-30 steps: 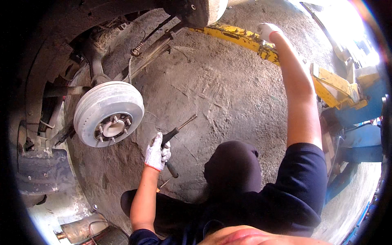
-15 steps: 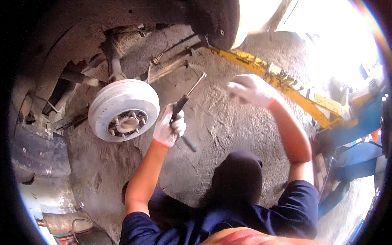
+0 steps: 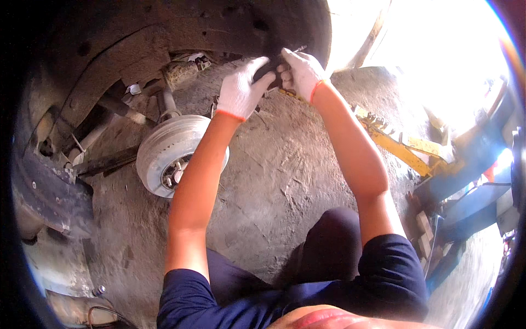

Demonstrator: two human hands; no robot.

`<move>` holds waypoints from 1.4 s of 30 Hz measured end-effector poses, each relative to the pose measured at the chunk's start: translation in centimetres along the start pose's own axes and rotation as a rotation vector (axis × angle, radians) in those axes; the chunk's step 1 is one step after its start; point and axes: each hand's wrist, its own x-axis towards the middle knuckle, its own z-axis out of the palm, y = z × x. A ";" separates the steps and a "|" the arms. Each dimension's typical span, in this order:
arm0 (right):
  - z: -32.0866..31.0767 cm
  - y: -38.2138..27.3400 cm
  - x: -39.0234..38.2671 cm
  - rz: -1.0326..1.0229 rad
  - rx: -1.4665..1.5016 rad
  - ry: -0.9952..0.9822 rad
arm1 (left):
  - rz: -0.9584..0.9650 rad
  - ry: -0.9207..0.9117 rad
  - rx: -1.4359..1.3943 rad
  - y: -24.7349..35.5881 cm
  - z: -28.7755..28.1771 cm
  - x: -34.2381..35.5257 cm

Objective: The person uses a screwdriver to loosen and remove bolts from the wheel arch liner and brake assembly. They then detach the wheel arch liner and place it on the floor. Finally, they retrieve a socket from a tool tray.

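In white gloves with orange cuffs, both my hands are raised under the dark fender at the top middle. My left hand is closed round the black handle of a tool. My right hand is closed beside it with curled fingers, at the tool's thin metal shaft, whose tip shows above the fingers. The contact between shaft and fingers is partly hidden. Below my left hand, a grey brake drum with wheel studs sits on the axle, partly covered by my left forearm.
The vehicle's fender curves overhead. A yellow metal bar with teeth lies to the right, near a blue metal frame. Axle and suspension parts fill the left. Rough concrete floor lies beneath.
My left hand has risen with the tool, up and to the right toward the fender. My right hand has moved up and left to meet it at the shaft.
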 end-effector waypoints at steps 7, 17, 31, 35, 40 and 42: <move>-1.4 -0.4 1.4 -0.047 -0.010 0.083 | -0.179 -0.054 -0.094 -0.3 2.5 1.4; -1.3 -1.9 2.6 -0.003 -0.121 0.101 | -0.469 0.004 -0.590 -2.1 4.9 2.0; 4.7 2.0 -23.4 -0.285 -0.648 -0.835 | 0.308 0.188 0.588 -2.5 3.7 3.0; 5.7 5.9 -26.2 -0.332 -0.524 -1.113 | -0.181 0.020 -0.368 -1.1 3.0 4.4; 5.6 9.1 -24.1 -0.277 -0.774 -1.154 | -0.807 -0.357 -1.037 -0.8 -1.0 8.5; 5.6 10.2 -24.0 -0.262 -0.830 -1.158 | -0.898 -0.399 -1.183 -3.0 -0.4 7.4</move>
